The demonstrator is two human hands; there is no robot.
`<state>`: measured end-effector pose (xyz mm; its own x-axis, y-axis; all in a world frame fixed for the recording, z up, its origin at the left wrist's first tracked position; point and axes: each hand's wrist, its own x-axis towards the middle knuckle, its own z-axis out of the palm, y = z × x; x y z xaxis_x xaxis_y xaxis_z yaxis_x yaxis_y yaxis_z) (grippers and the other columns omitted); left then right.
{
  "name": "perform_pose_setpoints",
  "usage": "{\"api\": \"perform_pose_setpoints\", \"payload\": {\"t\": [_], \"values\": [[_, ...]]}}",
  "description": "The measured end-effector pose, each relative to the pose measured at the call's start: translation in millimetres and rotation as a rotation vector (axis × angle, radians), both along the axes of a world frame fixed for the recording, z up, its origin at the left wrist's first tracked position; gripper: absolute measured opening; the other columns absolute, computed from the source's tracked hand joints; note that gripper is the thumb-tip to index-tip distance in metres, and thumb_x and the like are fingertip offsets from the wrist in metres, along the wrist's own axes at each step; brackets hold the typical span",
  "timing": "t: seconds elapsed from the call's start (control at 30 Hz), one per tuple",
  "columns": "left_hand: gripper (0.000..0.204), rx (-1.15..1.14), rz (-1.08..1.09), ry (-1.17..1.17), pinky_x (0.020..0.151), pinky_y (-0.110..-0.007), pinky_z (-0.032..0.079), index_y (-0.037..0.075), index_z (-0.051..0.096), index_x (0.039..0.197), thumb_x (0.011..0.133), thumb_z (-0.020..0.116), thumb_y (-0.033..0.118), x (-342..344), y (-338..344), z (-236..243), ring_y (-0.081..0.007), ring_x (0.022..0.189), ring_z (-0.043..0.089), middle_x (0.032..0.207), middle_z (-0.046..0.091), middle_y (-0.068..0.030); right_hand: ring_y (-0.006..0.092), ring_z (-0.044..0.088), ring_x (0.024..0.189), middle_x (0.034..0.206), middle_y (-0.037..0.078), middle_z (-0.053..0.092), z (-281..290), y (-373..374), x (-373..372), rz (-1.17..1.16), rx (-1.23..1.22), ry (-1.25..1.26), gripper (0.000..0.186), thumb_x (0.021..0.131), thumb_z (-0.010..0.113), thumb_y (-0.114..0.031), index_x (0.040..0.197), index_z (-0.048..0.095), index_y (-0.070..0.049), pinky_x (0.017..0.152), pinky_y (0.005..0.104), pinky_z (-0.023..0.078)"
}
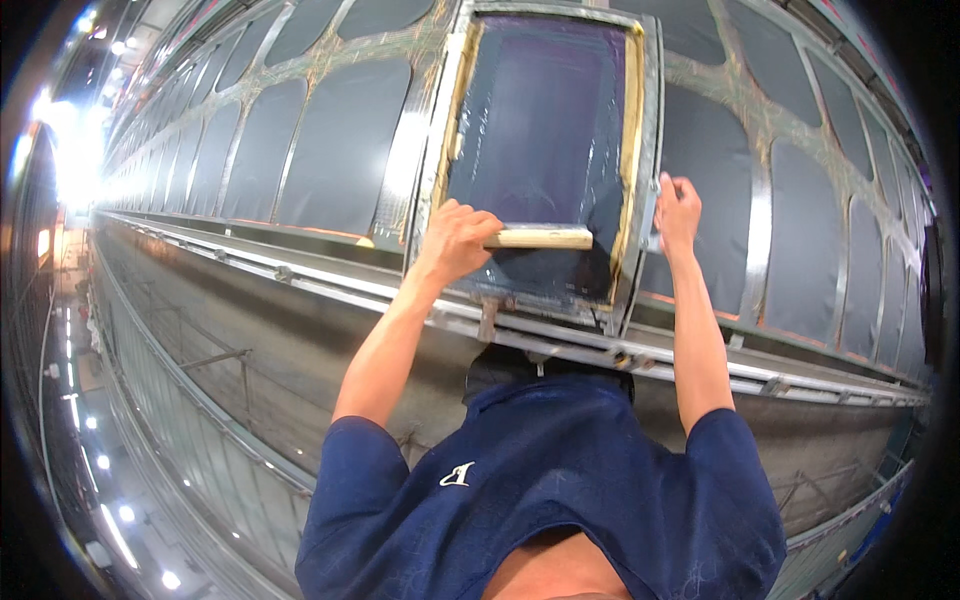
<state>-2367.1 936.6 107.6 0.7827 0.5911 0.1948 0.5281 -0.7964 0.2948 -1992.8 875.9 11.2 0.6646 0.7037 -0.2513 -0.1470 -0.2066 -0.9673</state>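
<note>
A screen printing frame (pixel 648 120) with metal sides and a dark, wet-looking mesh lies in front of me, its inner edges lined with yellowish tape. My left hand (pixel 458 242) is closed around the left end of a squeegee (pixel 548 238) with a pale wooden handle. The squeegee lies crosswise in the near part of the frame, over dark ink (pixel 545 272). At the frame's right side, my right hand (pixel 680 212) has its fingers curled against the metal edge; its fingertips are partly hidden.
A long printing table carries rows of dark rounded panels (pixel 345 140) to the left and more dark panels (pixel 805 230) to the right. A metal rail (pixel 700 375) runs along the table's near edge. Bright lamps (pixel 75 150) glare at far left.
</note>
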Motion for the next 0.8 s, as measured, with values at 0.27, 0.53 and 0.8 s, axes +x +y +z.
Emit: {"api": "perform_pose_setpoints", "payload": {"t": [0.27,0.53,0.8], "values": [[0.036,0.052,-0.113,0.005,0.074,-0.035,0.042,0.012,0.068,0.093,0.059,0.071,0.001,-95,-23,-12,-0.0187,0.078,0.059,0.095,0.071,0.0029,0.0049,0.045,0.050,0.060,-0.003,0.055,8,24,-51,-0.032,-0.101,-0.113,0.028,0.096,0.069,-0.027,0.078,0.064,-0.006,0.046,0.0268,0.035],[0.041,0.068,-0.170,-0.013,0.075,-0.036,0.043,0.012,0.069,0.097,0.057,0.072,0.001,-67,45,-22,-0.0187,0.078,0.060,0.102,0.073,0.0020,0.0128,0.054,0.060,0.065,0.005,0.062,-2,26,-59,-0.034,-0.322,-0.347,0.030,0.097,0.066,-0.033,0.089,0.068,-0.004,0.061,0.0335,0.045],[0.040,0.175,-0.159,-0.111,0.076,-0.038,0.043,0.013,0.070,0.096,0.058,0.076,0.001,32,256,-64,-0.0232,0.075,0.061,0.092,0.072,-0.0015,0.0333,0.061,0.065,0.071,0.014,0.065,33,31,-57,0.187,-0.634,-0.545,0.030,0.096,0.065,-0.035,0.093,0.068,-0.006,0.068,0.0419,0.050]]}}
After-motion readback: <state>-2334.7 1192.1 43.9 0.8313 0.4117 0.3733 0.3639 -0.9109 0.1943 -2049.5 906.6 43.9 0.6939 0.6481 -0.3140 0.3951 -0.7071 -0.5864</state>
